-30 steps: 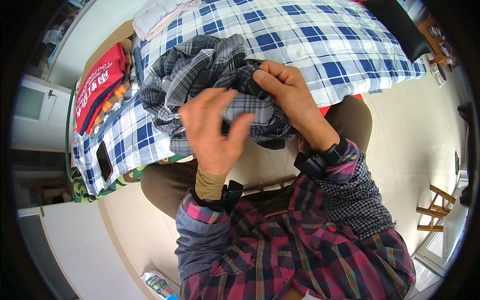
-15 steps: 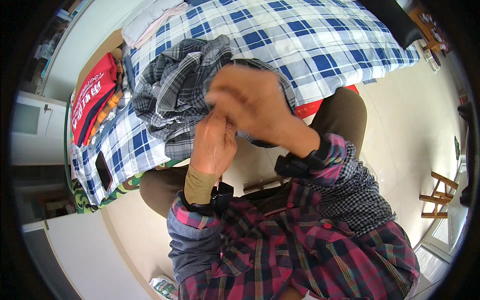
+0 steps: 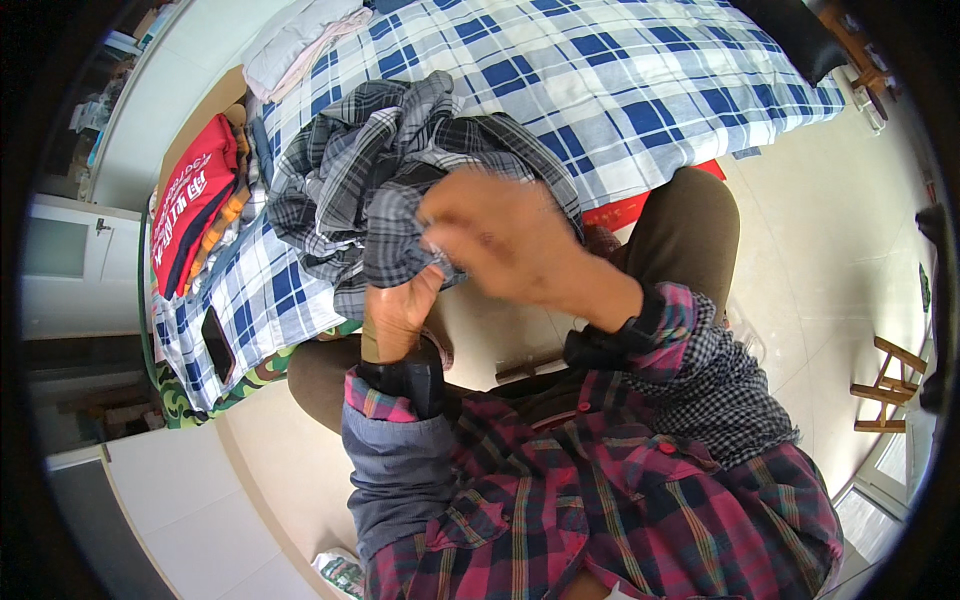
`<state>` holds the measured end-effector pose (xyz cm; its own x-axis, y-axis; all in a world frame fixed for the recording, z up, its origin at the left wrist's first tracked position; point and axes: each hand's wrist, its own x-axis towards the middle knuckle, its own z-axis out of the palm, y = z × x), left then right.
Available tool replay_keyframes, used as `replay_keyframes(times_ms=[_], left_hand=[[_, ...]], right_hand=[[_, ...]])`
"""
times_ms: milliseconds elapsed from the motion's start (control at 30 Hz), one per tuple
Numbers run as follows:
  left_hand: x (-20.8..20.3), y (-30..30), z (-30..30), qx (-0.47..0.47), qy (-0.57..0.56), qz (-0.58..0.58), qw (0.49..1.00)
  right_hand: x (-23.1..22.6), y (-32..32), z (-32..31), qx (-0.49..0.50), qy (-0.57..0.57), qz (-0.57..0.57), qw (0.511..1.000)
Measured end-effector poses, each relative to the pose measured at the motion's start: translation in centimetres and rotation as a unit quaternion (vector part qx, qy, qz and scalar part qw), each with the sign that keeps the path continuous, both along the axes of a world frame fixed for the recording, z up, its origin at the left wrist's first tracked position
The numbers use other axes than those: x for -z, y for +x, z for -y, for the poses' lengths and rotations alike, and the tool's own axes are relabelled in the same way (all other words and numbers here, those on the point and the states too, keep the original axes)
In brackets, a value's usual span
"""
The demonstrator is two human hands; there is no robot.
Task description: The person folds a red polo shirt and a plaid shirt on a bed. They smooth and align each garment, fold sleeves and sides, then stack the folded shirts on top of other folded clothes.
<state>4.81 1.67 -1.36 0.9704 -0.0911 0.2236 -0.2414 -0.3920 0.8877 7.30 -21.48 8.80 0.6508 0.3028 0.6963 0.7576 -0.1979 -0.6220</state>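
A crumpled grey-and-black plaid garment point(image 3: 345, 165) lies heaped on the near edge of the bed, in front of me. One sleeve-like part of it point(image 3: 392, 225) is drawn down over the fingers of my left hand point(image 3: 400, 310). Only that hand's thumb and wrist show, the thumb pressed against the cloth's edge. From the right, my right hand point(image 3: 510, 235) reaches across, its fingers closed at the same edge. It is smeared by motion, so the exact grip is hard to make out.
A blue-and-white checked sheet point(image 3: 640, 75) covers the bed. To the left are folded clothes with a red one point(image 3: 195, 200) on top, and a dark phone point(image 3: 217, 343). Pale folded clothes point(image 3: 290, 50) lie at the back. A wooden stool point(image 3: 888, 385) stands on the floor at right.
My left hand, bare beside the right before, is now partly covered by the plaid cloth. My right hand has shifted slightly down and stays close to the left.
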Motion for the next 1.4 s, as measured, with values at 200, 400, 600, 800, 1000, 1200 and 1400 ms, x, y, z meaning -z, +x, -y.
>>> replay_keyframes(times_ms=[200,400,600,800,1000,1200,1400], left_hand=[[-0.6,-0.7,-1.0,-0.011,0.151,0.051,0.987],[0.3,-0.6,-0.1,0.062,0.197,0.193,0.959],[-2.2,-3.3,-2.1,0.029,0.230,0.216,0.948],[-8.2,-4.1,-5.0,-0.111,-0.458,-0.212,0.856],[-16.6,-2.9,-7.0,-0.192,-0.502,-0.062,0.841],[-25.4,7.7,-6.4,0.017,-0.312,0.146,0.938],[-14.6,-0.6,-6.9,-0.100,0.091,0.040,0.990]], right_hand=[[4.3,2.6,3.1,0.179,-0.003,-0.142,0.974],[7.0,3.4,0.3,-0.088,0.107,-0.289,0.947],[5.5,3.4,3.2,0.036,0.066,-0.216,0.974],[3.8,7.1,9.0,0.218,0.039,-0.150,0.964],[1.7,10.7,8.6,0.078,0.188,-0.237,0.950],[-4.2,16.9,6.0,0.007,0.416,-0.316,0.853],[0.7,7.5,13.2,0.051,-0.096,-0.137,0.985]])
